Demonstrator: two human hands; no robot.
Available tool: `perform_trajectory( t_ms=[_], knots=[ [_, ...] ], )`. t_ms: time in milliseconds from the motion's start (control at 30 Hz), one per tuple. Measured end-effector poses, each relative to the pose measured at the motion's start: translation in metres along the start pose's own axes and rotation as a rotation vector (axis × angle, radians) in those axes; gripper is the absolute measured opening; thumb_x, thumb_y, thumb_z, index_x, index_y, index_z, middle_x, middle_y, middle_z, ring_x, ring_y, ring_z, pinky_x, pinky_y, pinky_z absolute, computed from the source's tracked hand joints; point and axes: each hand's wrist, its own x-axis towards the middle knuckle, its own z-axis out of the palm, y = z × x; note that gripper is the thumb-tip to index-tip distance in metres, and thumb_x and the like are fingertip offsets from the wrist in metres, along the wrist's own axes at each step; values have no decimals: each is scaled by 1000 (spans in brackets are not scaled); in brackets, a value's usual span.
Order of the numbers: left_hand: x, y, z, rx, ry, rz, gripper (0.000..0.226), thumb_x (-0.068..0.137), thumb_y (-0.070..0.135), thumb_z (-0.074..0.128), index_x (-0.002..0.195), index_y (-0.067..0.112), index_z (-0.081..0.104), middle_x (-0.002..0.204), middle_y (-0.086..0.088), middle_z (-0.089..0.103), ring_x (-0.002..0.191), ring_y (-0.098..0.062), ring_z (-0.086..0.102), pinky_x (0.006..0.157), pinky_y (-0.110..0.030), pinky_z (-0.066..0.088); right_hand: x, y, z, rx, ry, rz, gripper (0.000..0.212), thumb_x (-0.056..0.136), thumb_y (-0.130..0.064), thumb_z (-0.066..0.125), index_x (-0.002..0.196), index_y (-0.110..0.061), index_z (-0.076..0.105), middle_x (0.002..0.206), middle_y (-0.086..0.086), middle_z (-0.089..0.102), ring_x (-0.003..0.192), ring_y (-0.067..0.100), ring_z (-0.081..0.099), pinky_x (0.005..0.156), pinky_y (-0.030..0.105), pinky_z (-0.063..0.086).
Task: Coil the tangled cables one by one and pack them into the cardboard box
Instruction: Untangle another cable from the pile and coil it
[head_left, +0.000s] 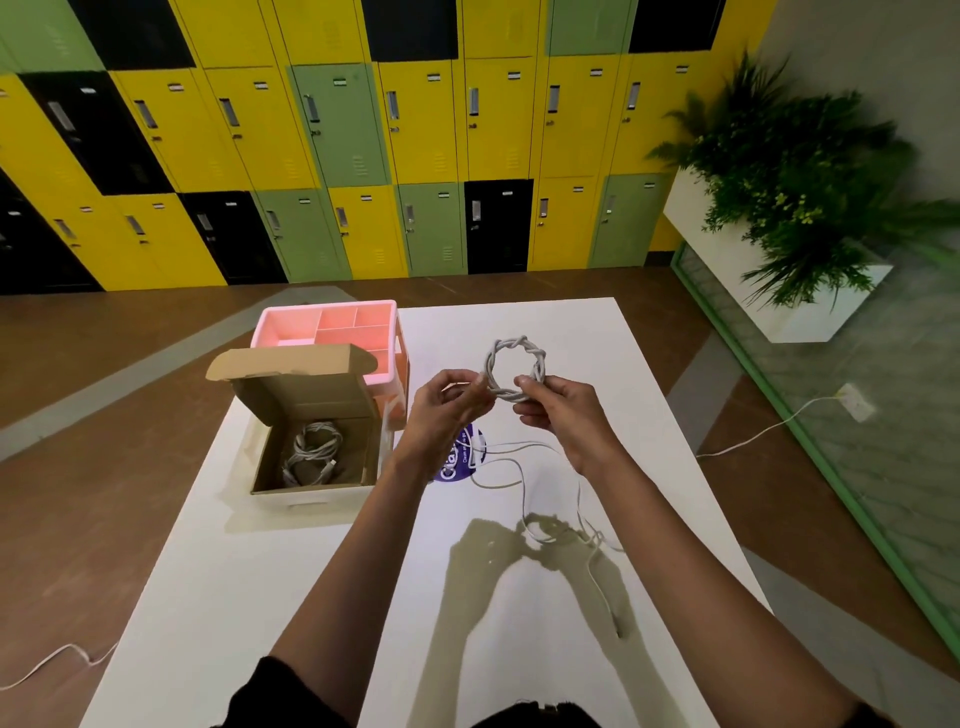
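I hold a white cable wound into a small ring (511, 364) above the white table (291, 597). My left hand (447, 410) pinches the ring's left side. My right hand (561, 410) grips its lower right. The cable's loose tail (530, 493) hangs from my hands and trails over the table to a plug end (618, 631) at the front right. An open cardboard box (311, 488) stands at the table's left edge, its lid flap raised, with coiled white cables (311, 452) lying inside it.
A pink divided organiser tray (332, 325) stands behind the box. A round purple sticker (460, 460) lies under my wrists. Coloured lockers (363, 156) line the far wall. A white planter with plants (800, 208) is at the right. Loose wires run across the floor (753, 436).
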Motion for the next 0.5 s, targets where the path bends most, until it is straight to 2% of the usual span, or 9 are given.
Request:
perform_trajectory(
  t_ms=[67,167,267,400,500],
  knots=[
    [-2,-7,6,-62,37,-16,6,91,11,59,95,8,57,83,-5,72,84,-18,71,80,-28,56,0,3,0,28,-15,2,18,91,-14,63,98,1,68,78,6,68,69,13,65,67,20,57],
    [-3,-15,13,-98,17,-60,26,86,10,66,109,6,53,97,-14,71,93,-25,70,85,-31,56,-2,10,-1,59,-25,17,15,91,-12,62,98,0,69,79,7,69,68,12,65,67,20,56],
    [-3,-22,18,-74,14,-56,39,83,5,69,118,3,50,97,-16,71,94,-28,69,90,-34,55,-4,15,-7,62,-24,42,14,91,-13,61,98,-3,69,82,7,69,71,14,66,68,21,56],
    [-6,-26,26,6,16,-36,39,84,5,68,119,2,52,94,-14,69,90,-23,69,85,-30,56,-8,14,-19,9,66,69,24,91,-20,63,111,-8,60,96,10,68,81,18,66,70,26,56],
    [-10,-28,34,55,-34,-18,26,86,4,66,111,8,58,90,-13,66,85,-20,67,77,-26,56,-10,13,-35,-58,139,27,29,91,-23,63,118,-15,55,99,7,64,85,18,64,69,25,55]
  ],
)
